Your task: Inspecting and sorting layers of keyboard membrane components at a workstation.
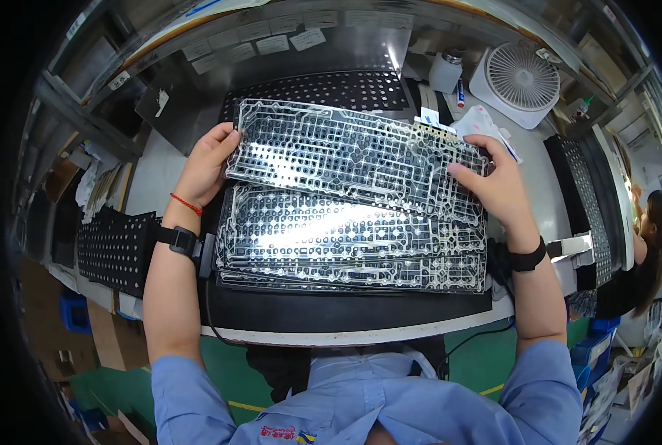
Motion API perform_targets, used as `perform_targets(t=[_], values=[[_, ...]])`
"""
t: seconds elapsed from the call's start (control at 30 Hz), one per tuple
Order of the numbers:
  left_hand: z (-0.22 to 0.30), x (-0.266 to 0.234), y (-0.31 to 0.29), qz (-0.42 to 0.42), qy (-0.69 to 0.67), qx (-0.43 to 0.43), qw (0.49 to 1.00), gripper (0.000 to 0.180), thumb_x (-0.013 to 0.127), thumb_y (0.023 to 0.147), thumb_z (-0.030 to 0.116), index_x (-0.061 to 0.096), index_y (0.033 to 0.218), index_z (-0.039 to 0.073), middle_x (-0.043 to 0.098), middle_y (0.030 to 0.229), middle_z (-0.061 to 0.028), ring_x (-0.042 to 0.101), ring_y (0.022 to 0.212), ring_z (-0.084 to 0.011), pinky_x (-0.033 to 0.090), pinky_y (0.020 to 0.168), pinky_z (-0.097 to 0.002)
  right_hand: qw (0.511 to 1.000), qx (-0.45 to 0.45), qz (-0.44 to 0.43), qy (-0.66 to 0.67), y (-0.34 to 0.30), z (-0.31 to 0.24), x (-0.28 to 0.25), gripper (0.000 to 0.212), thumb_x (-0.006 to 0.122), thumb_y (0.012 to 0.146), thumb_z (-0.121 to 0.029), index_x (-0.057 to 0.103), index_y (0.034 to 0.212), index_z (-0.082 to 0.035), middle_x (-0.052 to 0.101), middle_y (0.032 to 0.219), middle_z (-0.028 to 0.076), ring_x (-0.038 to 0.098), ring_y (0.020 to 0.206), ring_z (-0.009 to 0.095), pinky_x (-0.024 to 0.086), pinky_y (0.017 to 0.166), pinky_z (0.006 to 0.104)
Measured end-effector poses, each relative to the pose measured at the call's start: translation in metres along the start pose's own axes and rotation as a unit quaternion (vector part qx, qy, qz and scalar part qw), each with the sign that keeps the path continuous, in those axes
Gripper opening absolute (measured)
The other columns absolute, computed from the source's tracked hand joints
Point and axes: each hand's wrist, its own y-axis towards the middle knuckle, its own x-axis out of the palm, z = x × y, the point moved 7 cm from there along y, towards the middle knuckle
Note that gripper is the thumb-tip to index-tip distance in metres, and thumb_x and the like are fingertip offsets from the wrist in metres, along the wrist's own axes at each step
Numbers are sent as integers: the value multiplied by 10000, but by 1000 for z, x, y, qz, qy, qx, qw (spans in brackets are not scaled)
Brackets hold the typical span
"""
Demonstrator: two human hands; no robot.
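Between my hands is a clear keyboard membrane sheet [346, 152] with pale printed circuit lines, tilted down toward the right. My left hand [211, 162] pinches its left edge, thumb on top. At the right end my right hand [494, 182] grips the sheet, with the thumb lying over its face. Below it, several similar membrane sheets [331, 237] lie stacked and slightly fanned, with bright glare across them. The held sheet overlaps the top of this stack. A black mat [346, 311] lies under the stack along the table's near edge.
Behind the sheets is a black perforated panel [331, 89]. A white fan [522, 78], a bottle [445, 73] and a marker [461, 95] stand at the back right. Black perforated sheets [112, 252] lie at the left. At the far right a person [646, 245] is nearby.
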Motion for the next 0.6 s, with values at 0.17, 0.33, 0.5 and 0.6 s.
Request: perform_targets(t=[0.17, 0.33, 0.5, 0.6], values=[[1, 2, -3, -22, -7, 6, 1000, 172, 522, 990, 153, 563, 1102, 30, 649, 983, -9, 617, 843, -55, 509, 772, -208, 992, -54, 16, -111, -2, -16, 1, 630, 860, 630, -348, 623, 1080, 22, 609, 1054, 135, 590, 1006, 244, 460, 884, 344], [-2, 0, -1, -33, -12, 7, 999, 180, 527, 989, 160, 554, 1112, 32, 650, 993, -14, 619, 852, -56, 510, 775, -210, 990, -74, 10, -121, -5, -23, 1, 654, 870, 602, -361, 624, 1070, 25, 605, 1047, 145, 586, 990, 270, 455, 885, 360], [-1, 2, -2, -29, -7, 2, 1000, 183, 531, 988, 165, 551, 1115, 33, 651, 998, -16, 620, 853, -56, 510, 774, -209, 980, -98, 8, -173, -7, -26, 3, 600, 863, 618, -337, 633, 1041, 21, 614, 985, 131, 591, 931, 262, 463, 830, 354], [-2, 0, -2, -25, -3, 2, 1000, 186, 531, 988, 165, 550, 1119, 34, 652, 1000, -15, 620, 854, -56, 510, 774, -209, 994, -38, -1, -106, -4, -19, 3, 443, 816, 700, -268, 650, 991, 22, 635, 910, 116, 606, 847, 223, 469, 764, 325]])
